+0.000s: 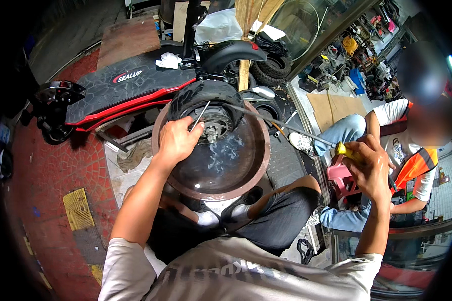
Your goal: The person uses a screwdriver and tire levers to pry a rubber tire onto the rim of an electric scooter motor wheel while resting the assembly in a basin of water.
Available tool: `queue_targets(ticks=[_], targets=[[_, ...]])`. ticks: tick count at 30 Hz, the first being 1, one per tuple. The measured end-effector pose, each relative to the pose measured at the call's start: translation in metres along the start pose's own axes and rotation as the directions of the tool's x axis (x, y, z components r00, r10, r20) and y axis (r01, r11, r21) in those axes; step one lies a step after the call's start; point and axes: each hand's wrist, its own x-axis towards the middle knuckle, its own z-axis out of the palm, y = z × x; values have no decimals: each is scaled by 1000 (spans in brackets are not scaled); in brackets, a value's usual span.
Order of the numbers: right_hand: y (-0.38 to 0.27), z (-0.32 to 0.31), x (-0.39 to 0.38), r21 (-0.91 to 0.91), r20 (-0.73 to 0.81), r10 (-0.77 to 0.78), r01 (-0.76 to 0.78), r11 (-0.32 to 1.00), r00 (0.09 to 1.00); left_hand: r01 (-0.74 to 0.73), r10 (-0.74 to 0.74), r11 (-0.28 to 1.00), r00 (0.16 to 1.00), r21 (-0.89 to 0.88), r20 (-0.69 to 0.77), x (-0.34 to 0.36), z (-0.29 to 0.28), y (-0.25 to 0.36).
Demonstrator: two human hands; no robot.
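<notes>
My left hand (pixel 182 138) is closed on a thin metal tool (pixel 202 112) at the scooter's rear wheel (pixel 206 100), whose black tyre and disc hub hang over a round brown-rimmed basin (pixel 260 165) holding dark water. My right hand (pixel 365 161) grips the yellow handle (pixel 347 150) of a long metal rod (pixel 299 132); the rod reaches leftward to the tyre's upper right side. Pale swirls show on the water below the hub (pixel 212 130).
The black-and-red scooter deck (pixel 105 100) extends left. Spare tyres (pixel 268 70) and wooden boards (pixel 243 75) lie behind the basin. At right, a person in an orange vest (pixel 412 170) sits near a pink stool (pixel 339 175). Cluttered tools (pixel 349 47) fill the upper right.
</notes>
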Motion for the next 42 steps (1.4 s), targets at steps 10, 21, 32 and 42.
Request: queue_targets(ticks=[10, 21, 32, 42], targets=[[-25, 3, 1, -56, -107, 22, -29, 998, 994, -19, 11, 997, 995, 79, 97, 5, -7, 2], [-11, -37, 40, 429, -31, 118, -93, 899, 993, 9, -40, 990, 973, 138, 226, 8, -16, 16], [8, -45, 94, 553, 358, 63, -266, 790, 931, 38, -35, 999, 997, -35, 71, 8, -4, 11], [5, -6, 19, 395, 155, 118, -171, 903, 981, 62, -66, 997, 995, 53, 74, 6, 7, 17]])
